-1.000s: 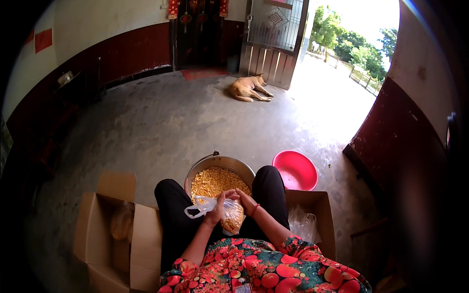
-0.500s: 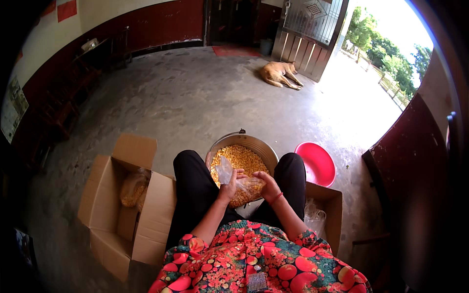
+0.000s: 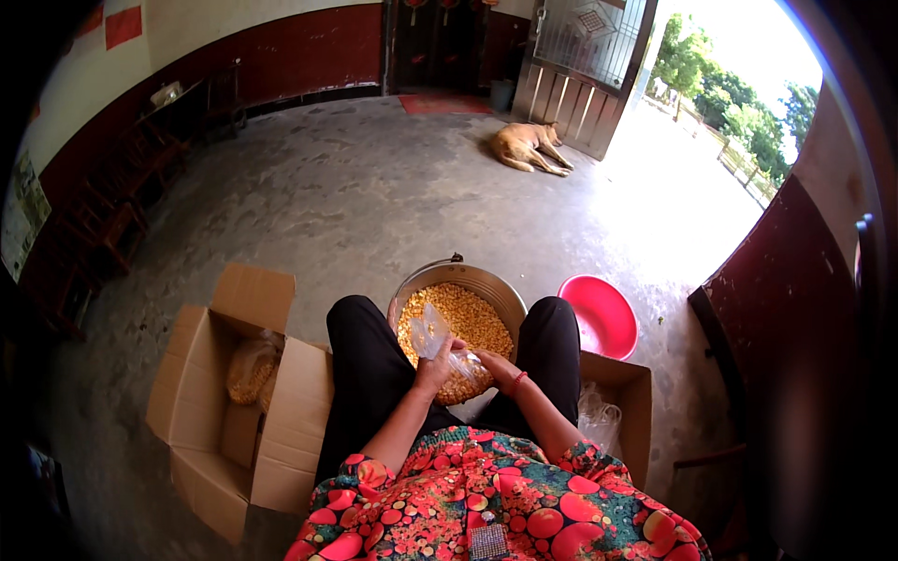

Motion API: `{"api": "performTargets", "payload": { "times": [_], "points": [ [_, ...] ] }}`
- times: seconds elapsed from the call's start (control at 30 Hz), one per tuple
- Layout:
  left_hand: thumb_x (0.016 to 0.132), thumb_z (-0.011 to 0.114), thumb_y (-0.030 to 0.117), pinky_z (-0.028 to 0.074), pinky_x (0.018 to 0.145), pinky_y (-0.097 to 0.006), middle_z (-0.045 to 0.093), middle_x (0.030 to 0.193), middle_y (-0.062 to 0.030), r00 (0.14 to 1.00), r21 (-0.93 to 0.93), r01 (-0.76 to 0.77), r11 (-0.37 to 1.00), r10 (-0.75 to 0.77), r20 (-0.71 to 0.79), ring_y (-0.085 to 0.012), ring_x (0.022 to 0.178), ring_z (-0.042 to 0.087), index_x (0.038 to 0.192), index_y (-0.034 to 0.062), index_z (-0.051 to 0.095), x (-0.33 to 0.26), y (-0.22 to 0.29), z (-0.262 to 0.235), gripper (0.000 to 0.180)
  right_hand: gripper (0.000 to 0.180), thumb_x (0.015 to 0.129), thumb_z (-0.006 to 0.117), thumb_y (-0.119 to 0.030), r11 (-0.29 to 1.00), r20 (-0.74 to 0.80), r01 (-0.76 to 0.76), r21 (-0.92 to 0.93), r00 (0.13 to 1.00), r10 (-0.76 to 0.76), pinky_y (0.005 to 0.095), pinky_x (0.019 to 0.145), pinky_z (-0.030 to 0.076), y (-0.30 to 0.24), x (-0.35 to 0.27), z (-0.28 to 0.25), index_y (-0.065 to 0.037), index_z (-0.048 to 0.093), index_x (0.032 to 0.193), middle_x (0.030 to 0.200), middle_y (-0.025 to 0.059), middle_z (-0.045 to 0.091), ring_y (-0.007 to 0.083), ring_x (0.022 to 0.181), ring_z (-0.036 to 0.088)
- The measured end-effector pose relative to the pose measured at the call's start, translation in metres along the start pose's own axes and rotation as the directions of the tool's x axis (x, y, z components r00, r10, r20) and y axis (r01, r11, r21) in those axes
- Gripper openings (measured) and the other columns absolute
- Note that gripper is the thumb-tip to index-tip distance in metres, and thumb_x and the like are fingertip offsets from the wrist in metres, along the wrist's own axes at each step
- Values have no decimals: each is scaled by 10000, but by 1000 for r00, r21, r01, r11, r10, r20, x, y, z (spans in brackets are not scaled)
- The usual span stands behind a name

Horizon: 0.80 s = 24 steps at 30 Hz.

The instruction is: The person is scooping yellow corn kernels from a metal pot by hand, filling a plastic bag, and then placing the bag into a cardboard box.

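Between my knees stands a metal bucket holding loose yellow corn kernels. Above the kernels, a clear plastic bag is in my hands, its loose top sticking up past my left fingers. My left hand is closed round the bag's gathered upper part. My right hand, with a red band at the wrist, is curled against the bag's lower right side; its fingertips are partly hidden. Kernels show through or behind the film, so I cannot tell how full the bag is.
At my left, an open cardboard box holds bagged kernels. Another box at my right contains clear plastic bags. A pink basin sits beyond my right knee. A tan dog lies near the open door.
My right hand has moved slightly down and left, its fingers now closer to my left hand. The bag stays over the bucket. The whole view has shifted slightly.
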State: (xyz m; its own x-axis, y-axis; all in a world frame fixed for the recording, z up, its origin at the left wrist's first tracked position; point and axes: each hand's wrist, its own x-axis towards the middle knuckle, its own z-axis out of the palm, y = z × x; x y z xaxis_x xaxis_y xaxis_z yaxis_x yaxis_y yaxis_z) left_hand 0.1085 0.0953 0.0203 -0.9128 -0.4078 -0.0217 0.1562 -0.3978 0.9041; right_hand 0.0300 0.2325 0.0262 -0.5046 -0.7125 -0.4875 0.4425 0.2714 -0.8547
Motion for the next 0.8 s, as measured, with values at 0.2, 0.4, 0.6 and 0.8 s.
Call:
{"api": "performTargets", "payload": {
  "times": [0.2,0.4,0.6,0.8],
  "points": [
    [868,398,365,454,600,-278,538,617,-69,1000,-130,0,991,-4,-24,-151,572,535,728,28,535,-1,15,4,389,491,795,493,-311,983,138,107,-150,987,-87,275,879,325,-15,-18,5,-42,405,1196,1166,82,433,160,1058,406],
    [865,367,423,345,439,-224,398,449,2,995,-187,59,981,-73,-69,-93,410,414,658,77,505,0,14,-5,425,549,775,538,-321,989,298,133,-68,949,-107,280,902,325,-28,-26,21,-42,364,1214,1146,76,448,164,1057,429],
    [876,350,408,307,383,-198,341,441,35,998,-27,-65,998,65,4,-47,366,313,607,76,483,-12,65,21,448,440,879,320,-354,937,159,121,329,971,-181,269,783,431,-24,-25,20,6,478,1077,1043,105,538,172,926,534],
    [885,366,349,302,366,-171,416,488,21,984,128,-142,982,125,128,-27,373,320,620,66,496,-33,180,-7,409,327,849,392,-319,999,-53,49,22,997,-48,227,552,443,-13,-14,7,-30,518,938,770,49,561,117,633,535]
  ]
}}
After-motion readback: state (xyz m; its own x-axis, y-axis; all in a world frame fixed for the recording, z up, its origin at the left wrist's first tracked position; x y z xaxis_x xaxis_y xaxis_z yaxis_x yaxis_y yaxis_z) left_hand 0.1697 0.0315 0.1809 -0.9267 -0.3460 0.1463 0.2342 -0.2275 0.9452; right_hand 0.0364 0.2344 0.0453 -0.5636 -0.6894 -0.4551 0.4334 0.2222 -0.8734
